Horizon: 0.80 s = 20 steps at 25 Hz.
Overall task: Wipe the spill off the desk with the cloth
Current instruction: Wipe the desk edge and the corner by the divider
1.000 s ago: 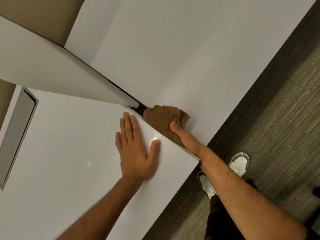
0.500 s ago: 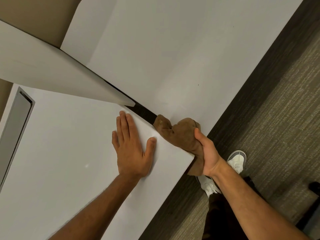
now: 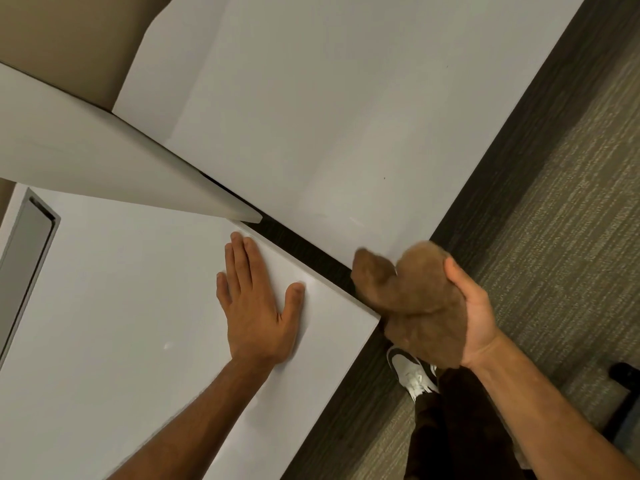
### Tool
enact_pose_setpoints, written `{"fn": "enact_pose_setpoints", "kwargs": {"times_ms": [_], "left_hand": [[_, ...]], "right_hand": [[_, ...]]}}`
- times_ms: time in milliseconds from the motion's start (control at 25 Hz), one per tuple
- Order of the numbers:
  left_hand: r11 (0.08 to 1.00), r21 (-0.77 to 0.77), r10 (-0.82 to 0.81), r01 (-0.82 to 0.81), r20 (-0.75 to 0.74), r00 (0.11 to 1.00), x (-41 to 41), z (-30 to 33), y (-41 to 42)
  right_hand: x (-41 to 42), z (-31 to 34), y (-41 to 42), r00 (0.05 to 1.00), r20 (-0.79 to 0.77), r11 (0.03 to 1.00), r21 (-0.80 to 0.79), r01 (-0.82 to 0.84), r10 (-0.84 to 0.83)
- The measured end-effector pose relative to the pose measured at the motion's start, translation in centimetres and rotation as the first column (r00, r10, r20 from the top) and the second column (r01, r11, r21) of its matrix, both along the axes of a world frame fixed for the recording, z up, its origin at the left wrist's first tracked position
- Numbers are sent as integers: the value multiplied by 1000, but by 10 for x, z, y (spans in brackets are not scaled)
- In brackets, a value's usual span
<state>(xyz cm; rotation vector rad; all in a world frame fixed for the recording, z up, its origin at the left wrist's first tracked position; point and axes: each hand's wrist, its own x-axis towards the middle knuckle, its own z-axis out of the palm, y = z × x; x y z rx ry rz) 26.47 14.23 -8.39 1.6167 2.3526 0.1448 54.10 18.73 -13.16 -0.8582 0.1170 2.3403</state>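
Two hands show: the right hand (image 3: 474, 317), palm up with fingers curled, grips the bunched brown cloth (image 3: 415, 299) off the near desk (image 3: 121, 306) corner, over the dark gap and carpet (image 3: 554, 237), while the left hand (image 3: 254, 299) lies flat, fingers straight, on that desk.

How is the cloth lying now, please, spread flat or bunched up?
Bunched up: the cloth is a lumpy wad gripped in the right hand.

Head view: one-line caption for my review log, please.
Left hand rests flat on the white desk; right hand holds a bunched brown cloth off its corner.
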Motion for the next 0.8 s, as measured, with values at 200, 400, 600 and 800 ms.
{"fn": "enact_pose_setpoints", "kwargs": {"times_ms": [200, 400, 600, 800], "left_hand": [[1000, -15, 4, -4, -8, 1000, 5, 5, 0], [1000, -6, -9, 9, 2, 1000, 8, 9, 2], [1000, -27, 5, -4, 14, 1000, 11, 14, 3], [999, -18, -33, 33, 0, 999, 9, 13, 3]], "right_hand": [[-81, 33, 61, 901, 338, 815, 415, -404, 274], [-170, 38, 92, 652, 591, 363, 544, -757, 475], [-175, 34, 96, 667, 584, 352, 569, -743, 462], [-139, 33, 78, 657, 595, 375, 540, -753, 464]]}}
